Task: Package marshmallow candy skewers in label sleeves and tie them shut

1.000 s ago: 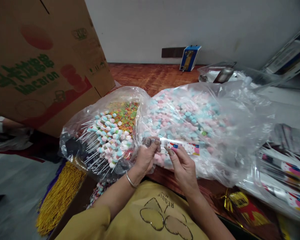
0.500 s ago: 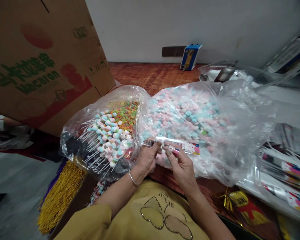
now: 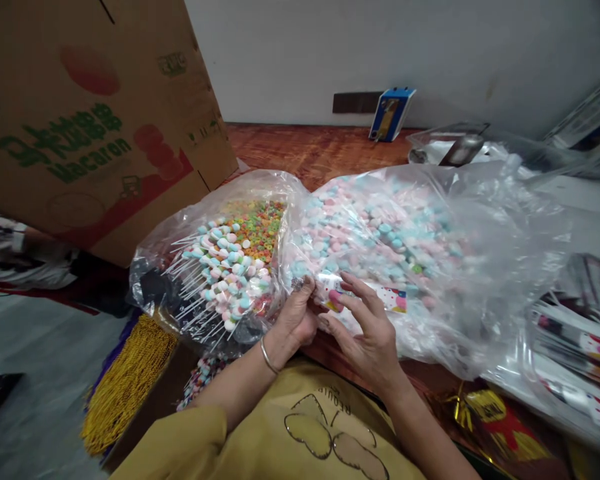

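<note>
My left hand [image 3: 297,317] is closed, its thumb and fingers pinching a small clear printed plastic wrapper [image 3: 334,300] with a pink and white pattern. Over the wrapper's right side is my right hand [image 3: 367,327], its fingers bent and spread apart, the fingertips at or close to the plastic. Another printed wrapper [image 3: 396,299] lies just beyond the right hand, partly covered by it. Under both hands rests a large clear bag of pink, white and blue marshmallows [image 3: 375,227]. To the left, marshmallow skewers [image 3: 225,267] lie on a bag of colourful ring-shaped cereal [image 3: 260,227].
A large cardboard box [image 3: 100,133] stands at left. Behind the bags, a blue device [image 3: 393,115] sits against the wall on the wooden table [image 3: 300,147]. More printed wrappers [image 3: 580,373] are at right, near a red and gold packet [image 3: 505,420]. Gold fringe [image 3: 130,380] hangs lower left.
My right hand's fingers have gone from pinching to spread apart. The patterned part of the wrapper now lies closer to my left hand. The view has shifted slightly left.
</note>
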Motion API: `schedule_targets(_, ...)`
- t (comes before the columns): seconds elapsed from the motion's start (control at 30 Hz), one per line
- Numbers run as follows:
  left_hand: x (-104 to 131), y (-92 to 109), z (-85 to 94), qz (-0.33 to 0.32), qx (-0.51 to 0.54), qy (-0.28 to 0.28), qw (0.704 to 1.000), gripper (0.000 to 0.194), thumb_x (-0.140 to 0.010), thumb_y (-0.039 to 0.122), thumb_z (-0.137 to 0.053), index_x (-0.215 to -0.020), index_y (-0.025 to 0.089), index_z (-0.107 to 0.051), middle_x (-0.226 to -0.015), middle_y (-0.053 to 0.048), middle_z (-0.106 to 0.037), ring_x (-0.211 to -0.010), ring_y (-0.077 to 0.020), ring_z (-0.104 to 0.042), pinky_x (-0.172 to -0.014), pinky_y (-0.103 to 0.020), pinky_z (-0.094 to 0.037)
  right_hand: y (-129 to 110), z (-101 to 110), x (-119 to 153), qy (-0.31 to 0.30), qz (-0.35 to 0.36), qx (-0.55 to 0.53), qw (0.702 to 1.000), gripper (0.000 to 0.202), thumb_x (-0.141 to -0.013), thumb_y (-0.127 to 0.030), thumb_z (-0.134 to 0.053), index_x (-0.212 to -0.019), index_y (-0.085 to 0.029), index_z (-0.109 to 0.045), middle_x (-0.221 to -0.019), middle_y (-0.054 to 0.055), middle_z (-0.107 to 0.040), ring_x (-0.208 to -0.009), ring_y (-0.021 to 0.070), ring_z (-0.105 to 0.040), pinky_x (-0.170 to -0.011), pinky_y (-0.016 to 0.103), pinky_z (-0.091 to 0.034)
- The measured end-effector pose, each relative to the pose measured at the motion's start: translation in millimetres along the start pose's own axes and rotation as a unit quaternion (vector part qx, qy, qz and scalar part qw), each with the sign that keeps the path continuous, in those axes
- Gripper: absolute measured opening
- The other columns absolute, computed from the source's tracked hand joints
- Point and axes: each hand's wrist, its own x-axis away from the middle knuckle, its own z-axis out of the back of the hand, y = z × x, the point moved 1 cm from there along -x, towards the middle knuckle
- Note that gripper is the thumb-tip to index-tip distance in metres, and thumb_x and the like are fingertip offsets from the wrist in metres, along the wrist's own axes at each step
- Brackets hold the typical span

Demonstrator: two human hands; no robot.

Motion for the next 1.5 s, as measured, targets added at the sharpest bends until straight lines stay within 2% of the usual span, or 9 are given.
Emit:
schedule_targets(0.37,6,10,6.2,0.054,0.051,0.008,0.997,0.038,-0.072,0.036,-0.092,-0.068,0.015,-0.06,-0.059,0.004,-0.058,-0.05,-0.0077,-0.052,-0.051,-0.021,-0.045,-15,3,-11,-0.015,0.028,0.009,0.999,0.035,-0.095,-0.023,-0.069,-0.129,-0.025,-0.061,-0.135,0.016,-0.063,-0.124,0.0297,-0.063,-0.102,0.053,-0.053)
schedule_targets(0.6,15,20,10.9,0.012,0.061,-0.03,0.998,0.05,-0.06,0.038,-0.098,-0.065,0.016,-0.053,-0.054,0.008,-0.045,-0.047,-0.0048,-0.041,-0.05,-0.019,-0.04,-23,-2,-11,-0.041,0.097,0.092,0.99,0.031,-0.093,-0.026,-0.071,-0.123,-0.028,-0.064,-0.138,0.015,-0.062,-0.122,0.0337,-0.063,-0.105,0.059,-0.047)
schedule_targets(0.7,30,40,20.6,-0.037,0.049,-0.034,0.998,0.056,-0.051,0.041,-0.101,-0.068,0.017,-0.053,-0.055,0.01,-0.042,-0.048,-0.0041,-0.036,-0.049,-0.019,-0.037,-32,-2,-14,-0.061,0.087,0.036,0.994,0.029,-0.095,-0.027,-0.067,-0.124,-0.029,-0.064,-0.136,0.014,-0.063,-0.122,0.0329,-0.063,-0.103,0.056,-0.05)
schedule_targets(0.83,67,100,45.3,-0.176,0.073,-0.021,0.981,0.056,-0.054,0.039,-0.1,-0.069,0.018,-0.051,-0.06,0.009,-0.044,-0.052,-0.0044,-0.04,-0.051,-0.018,-0.039,-41,-13,-25,-0.06,0.063,-0.038,0.995,0.027,-0.097,-0.023,-0.062,-0.124,-0.027,-0.064,-0.125,0.012,-0.067,-0.116,0.0288,-0.066,-0.097,0.046,-0.054)
schedule_targets(0.93,95,148,75.5,-0.299,0.113,-0.015,0.947,0.051,-0.064,0.035,-0.097,-0.068,0.018,-0.049,-0.061,0.008,-0.046,-0.055,-0.0054,-0.046,-0.052,-0.018,-0.042,-39,-45,-40,-0.127,0.065,-0.048,0.989,0.021,-0.099,-0.023,-0.06,-0.119,-0.025,-0.065,-0.115,0.009,-0.071,-0.107,0.0248,-0.069,-0.091,0.039,-0.055)
schedule_targets(1.03,112,173,109.5,-0.369,0.139,0.005,0.919,0.048,-0.069,0.031,-0.094,-0.068,0.018,-0.048,-0.062,0.008,-0.047,-0.055,-0.0055,-0.049,-0.052,-0.018,-0.044,-34,-93,-62,-0.202,0.078,-0.061,0.974,0.017,-0.101,-0.028,-0.058,-0.115,-0.023,-0.066,-0.109,0.008,-0.073,-0.099,0.0232,-0.07,-0.084,0.035,-0.054)
schedule_targets(1.23,108,175,154.3,-0.365,0.18,0.086,0.909,0.042,-0.069,0.031,-0.094,-0.072,0.017,-0.054,-0.067,0.006,-0.053,-0.059,-0.0075,-0.055,-0.054,-0.019,-0.048,-35,-187,-112,-0.26,0.09,0.04,0.961,0.018,-0.099,-0.027,-0.056,-0.102,-0.019,-0.072,-0.093,0.008,-0.072,-0.081,0.0218,-0.067,-0.072,0.031,-0.045)
schedule_targets(1.4,92,180,162.1,-0.344,0.186,0.121,0.912,0.038,-0.07,0.031,-0.093,-0.073,0.016,-0.058,-0.068,0.005,-0.056,-0.06,-0.0089,-0.057,-0.054,-0.02,-0.05,-52,-243,-141,-0.326,0.08,0.142,0.931,0.023,-0.098,-0.03,-0.058,-0.113,-0.018,-0.07,-0.103,0.011,-0.073,-0.09,0.0243,-0.066,-0.072,0.031,-0.041)
schedule_targets(1.5,83,184,161.8,-0.338,0.176,0.124,0.916,0.034,-0.076,0.032,-0.089,-0.072,0.016,-0.058,-0.068,0.005,-0.057,-0.059,-0.0079,-0.057,-0.055,-0.02,-0.05,-61,-258,-155,-0.357,0.079,0.171,0.915,0.022,-0.099,-0.028,-0.053,-0.106,-0.019,-0.072,-0.104,0.012,-0.073,-0.087,0.0242,-0.066,-0.069,0.031,-0.039)
